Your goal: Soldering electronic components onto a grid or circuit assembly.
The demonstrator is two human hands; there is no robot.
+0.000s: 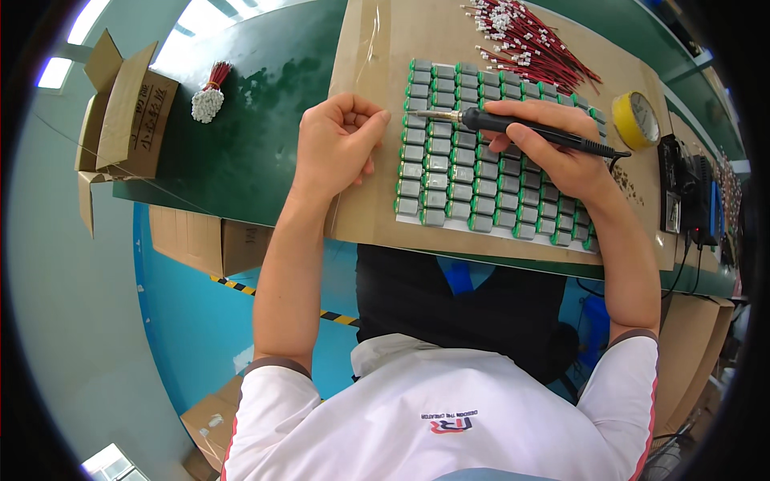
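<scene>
My right hand is wrapped round the black handle of a soldering iron. Its metal tip points left, over the left side of a grid of small grey blocks with green edges. The blocks stand in close rows on a white sheet. Just left of the grid, my left hand is closed, thumb and forefinger pinched together near the iron's tip. Whatever that pinch holds is too fine to make out.
Red wires with white connectors lie beyond the grid, and a tied bundle sits on the green table at left. Yellow tape and a black device stand at right. An open carton is at the left edge.
</scene>
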